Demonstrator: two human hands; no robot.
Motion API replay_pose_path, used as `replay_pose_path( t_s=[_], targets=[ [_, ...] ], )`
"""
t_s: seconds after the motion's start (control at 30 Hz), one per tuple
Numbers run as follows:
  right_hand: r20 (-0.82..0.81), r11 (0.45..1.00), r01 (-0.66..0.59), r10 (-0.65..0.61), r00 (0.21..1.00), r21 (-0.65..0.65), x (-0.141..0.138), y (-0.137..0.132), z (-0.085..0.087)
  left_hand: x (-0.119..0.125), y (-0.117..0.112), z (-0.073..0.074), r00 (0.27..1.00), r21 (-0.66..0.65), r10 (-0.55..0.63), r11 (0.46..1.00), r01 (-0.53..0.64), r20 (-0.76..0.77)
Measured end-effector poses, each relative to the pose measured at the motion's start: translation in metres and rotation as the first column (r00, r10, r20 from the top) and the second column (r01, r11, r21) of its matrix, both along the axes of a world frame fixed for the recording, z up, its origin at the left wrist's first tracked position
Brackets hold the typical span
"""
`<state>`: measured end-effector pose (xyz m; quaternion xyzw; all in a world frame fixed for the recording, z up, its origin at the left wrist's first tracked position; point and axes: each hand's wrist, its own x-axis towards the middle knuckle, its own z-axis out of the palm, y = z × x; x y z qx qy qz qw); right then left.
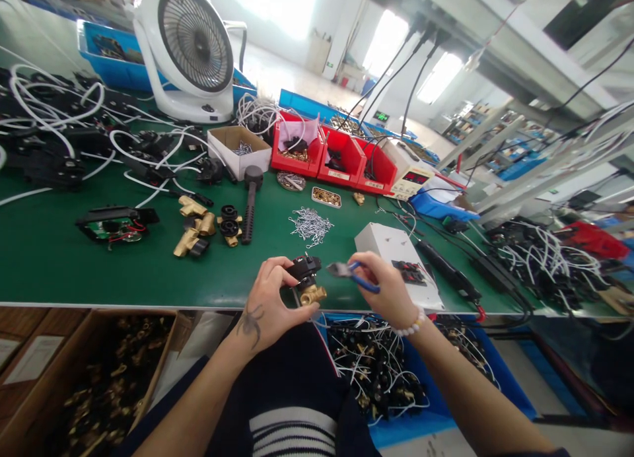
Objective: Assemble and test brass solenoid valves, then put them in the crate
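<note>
My left hand (272, 295) is closed around a brass valve with a black plastic housing (306, 279), held just above the bench's front edge. In my right hand (384, 285) is a pair of blue-handled pliers (364, 277); the metal jaws point left toward the valve, a small gap away from it. A pile of small metal pins (310, 227) lies on the green bench beyond my hands. Further left sit several brass valve bodies (195, 226), a pair of brass fittings with black tops (230, 226) and an opened black housing with a green circuit board (116, 226).
Beside my right hand stands a grey switch box (381, 242), with a black electric screwdriver (448, 269) past it. Red bins (341, 158), a white carton (239, 153) and a white fan (195, 47) line the back. Under the bench edge is a blue crate (391, 434) of cabled parts.
</note>
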<state>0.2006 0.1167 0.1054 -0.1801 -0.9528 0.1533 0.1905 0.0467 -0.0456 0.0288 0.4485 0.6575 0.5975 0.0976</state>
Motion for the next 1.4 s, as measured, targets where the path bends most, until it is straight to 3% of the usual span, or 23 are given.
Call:
replay_pose_path(
  t_s=[0.1, 0.27, 0.33, 0.4, 0.47, 0.6, 0.63, 0.77, 0.8, 0.97, 1.13, 1.27, 1.3, 1.4],
  targets=[
    [0.165, 0.989, -0.049, 0.026, 0.986, 0.138, 0.003, -0.004, -0.001, 0.000, 0.000, -0.001, 1.000, -0.002, 0.000, 1.000, 0.000, -0.022],
    [-0.196, 0.987, 0.099, -0.073, 0.978, 0.130, 0.004, -0.014, 0.004, 0.000, 0.001, -0.003, 1.000, 0.008, 0.007, 1.000, -0.007, 0.002],
    [-0.085, 0.971, 0.089, -0.072, 0.994, 0.222, 0.003, -0.014, 0.002, 0.000, 0.001, -0.003, 1.000, 0.008, 0.010, 1.000, -0.010, -0.002],
    [0.126, 0.953, -0.004, -0.036, 0.991, 0.301, 0.002, -0.013, 0.001, 0.000, 0.001, -0.002, 1.000, 0.002, 0.013, 1.000, -0.013, -0.019],
    [0.174, 0.955, -0.045, -0.007, 0.985, 0.294, 0.002, -0.012, 0.003, 0.000, 0.001, -0.002, 1.000, -0.004, 0.012, 1.000, -0.012, -0.024],
    [-0.176, 0.980, 0.111, -0.082, 0.981, 0.164, 0.001, -0.011, 0.004, -0.001, 0.000, -0.002, 1.000, -0.014, -0.001, 1.000, 0.001, 0.012],
    [-0.189, 0.977, 0.126, -0.093, 0.978, 0.171, 0.001, -0.011, 0.003, -0.001, 0.000, -0.002, 1.000, -0.013, -0.004, 1.000, 0.004, 0.016],
    [0.178, 0.959, -0.001, -0.052, 0.983, 0.282, 0.001, -0.011, -0.003, -0.001, 0.000, -0.003, 1.000, 0.004, 0.000, 1.000, 0.000, 0.005],
    [0.206, 0.958, -0.015, -0.046, 0.978, 0.287, 0.001, -0.011, -0.002, -0.001, 0.000, -0.003, 1.000, 0.006, 0.002, 1.000, -0.002, 0.002],
    [-0.194, 0.973, 0.136, -0.100, 0.976, 0.186, 0.001, -0.013, 0.005, -0.001, 0.001, -0.004, 1.000, 0.000, 0.005, 1.000, -0.005, -0.002],
    [0.233, 0.947, -0.021, -0.057, 0.971, 0.319, -0.002, -0.012, -0.004, -0.002, 0.000, -0.008, 0.999, 0.034, 0.008, 0.999, -0.006, -0.041],
    [0.020, 0.961, 0.120, -0.129, 0.991, 0.250, -0.002, -0.011, -0.004, -0.003, 0.000, -0.010, 1.000, 0.023, 0.005, 1.000, -0.005, -0.002],
    [0.025, 0.964, 0.136, -0.145, 0.989, 0.227, -0.003, -0.012, -0.005, -0.003, 0.000, -0.010, 1.000, 0.021, 0.003, 1.000, -0.003, 0.004],
    [0.257, 0.982, 0.092, -0.133, 0.957, 0.163, -0.006, -0.019, -0.011, -0.002, 0.001, -0.010, 1.000, 0.020, 0.002, 1.000, -0.002, -0.001]
  ],
)
